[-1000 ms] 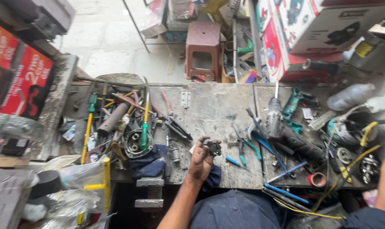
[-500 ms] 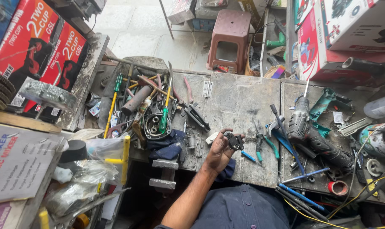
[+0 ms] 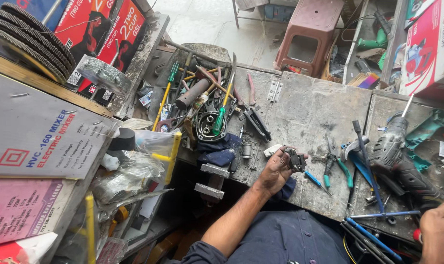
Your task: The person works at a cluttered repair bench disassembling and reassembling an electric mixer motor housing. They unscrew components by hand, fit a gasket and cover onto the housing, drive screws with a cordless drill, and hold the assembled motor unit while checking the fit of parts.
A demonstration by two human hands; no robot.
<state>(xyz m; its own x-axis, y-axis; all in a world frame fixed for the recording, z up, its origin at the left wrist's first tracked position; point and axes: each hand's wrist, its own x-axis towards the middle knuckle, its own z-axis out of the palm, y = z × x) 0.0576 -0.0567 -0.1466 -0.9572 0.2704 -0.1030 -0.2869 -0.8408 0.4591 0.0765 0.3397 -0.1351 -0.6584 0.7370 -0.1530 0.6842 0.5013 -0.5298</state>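
1. Our left hand (image 3: pixel 277 168) lies on the scarred grey workbench (image 3: pixel 310 112), its fingers curled round a small dark machine part (image 3: pixel 296 160) pinched at the fingertips, just above the bench top.
2. Just right of that hand, a slim blue-handled screwdriver (image 3: pixel 316 180) lies on the bench, and beyond it a pair of green-handled pliers (image 3: pixel 335 164).
3. Further right rests a grey power tool body (image 3: pixel 395 151), dusty and stripped, with a long dark-handled tool (image 3: pixel 365 161) lying across its near side.
4. Our right hand (image 3: pixel 439 234) enters at the lower right corner, well apart from the left; we cannot tell whether it is clenched or loose, as the frame cuts it off.
5. Left of the left hand, a folded dark blue cloth (image 3: pixel 219 151) lies on the bench edge, with a small metal vise (image 3: pixel 212 178) below it.
6. Beyond the cloth, up and to the left, a heap of hand tools includes a green-handled screwdriver (image 3: pixel 220 119) lying across a round black motor housing (image 3: pixel 210 126).
7. Far ahead of the hand, a reddish-brown plastic stool (image 3: pixel 307 41) stands on the floor past the bench.
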